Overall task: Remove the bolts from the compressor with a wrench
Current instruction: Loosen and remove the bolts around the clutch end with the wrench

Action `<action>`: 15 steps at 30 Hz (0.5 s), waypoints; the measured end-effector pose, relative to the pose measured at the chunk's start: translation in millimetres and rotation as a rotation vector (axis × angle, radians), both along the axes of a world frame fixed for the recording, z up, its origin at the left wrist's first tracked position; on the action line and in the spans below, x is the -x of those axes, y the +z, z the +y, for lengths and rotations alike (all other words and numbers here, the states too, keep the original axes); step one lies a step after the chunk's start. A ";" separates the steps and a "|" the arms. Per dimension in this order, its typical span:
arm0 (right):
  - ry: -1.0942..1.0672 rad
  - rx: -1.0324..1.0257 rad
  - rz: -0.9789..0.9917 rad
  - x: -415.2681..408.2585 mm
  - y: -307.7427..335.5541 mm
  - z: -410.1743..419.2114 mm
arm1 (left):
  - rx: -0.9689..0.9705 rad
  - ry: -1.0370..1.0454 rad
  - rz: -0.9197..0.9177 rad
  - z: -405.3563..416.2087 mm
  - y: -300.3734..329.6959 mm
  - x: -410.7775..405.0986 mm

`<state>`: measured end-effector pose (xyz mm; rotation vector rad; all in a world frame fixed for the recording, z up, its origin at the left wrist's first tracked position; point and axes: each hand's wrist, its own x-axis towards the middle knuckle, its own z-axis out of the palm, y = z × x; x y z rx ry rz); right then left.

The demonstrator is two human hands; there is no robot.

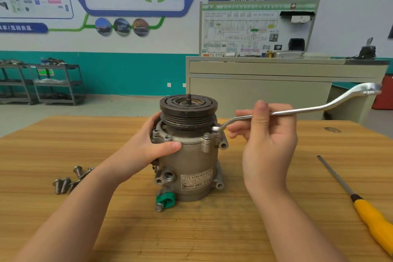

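A grey metal compressor with a dark pulley on top stands upright in the middle of the wooden table. My left hand grips its upper left side, thumb across the front flange. My right hand holds the shaft of a silver offset ring wrench between thumb and fingers. The wrench's near end sits on a bolt at the flange's right rear, just under the pulley. Its far end sticks out to the upper right.
Several loose bolts lie on the table left of the compressor. A yellow-handled screwdriver lies at the right, near the table edge. A beige cabinet and metal shelving stand behind the table.
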<state>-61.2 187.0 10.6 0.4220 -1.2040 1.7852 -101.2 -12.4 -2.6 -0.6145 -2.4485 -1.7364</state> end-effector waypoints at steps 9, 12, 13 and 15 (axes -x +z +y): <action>-0.125 -0.280 0.167 -5.4 -13.0 -11.3 | -0.013 -0.009 0.003 0.9 -0.6 1.2; -0.290 -0.507 0.298 -5.4 -18.3 -15.0 | -0.026 -0.029 0.006 0.6 -0.9 2.0; -0.354 -0.562 0.335 -5.8 -19.9 -17.4 | -0.028 -0.029 0.010 0.2 -0.8 2.5; -0.489 -0.663 0.393 -6.9 -23.6 -23.6 | -0.025 -0.024 0.023 -0.1 -1.6 3.3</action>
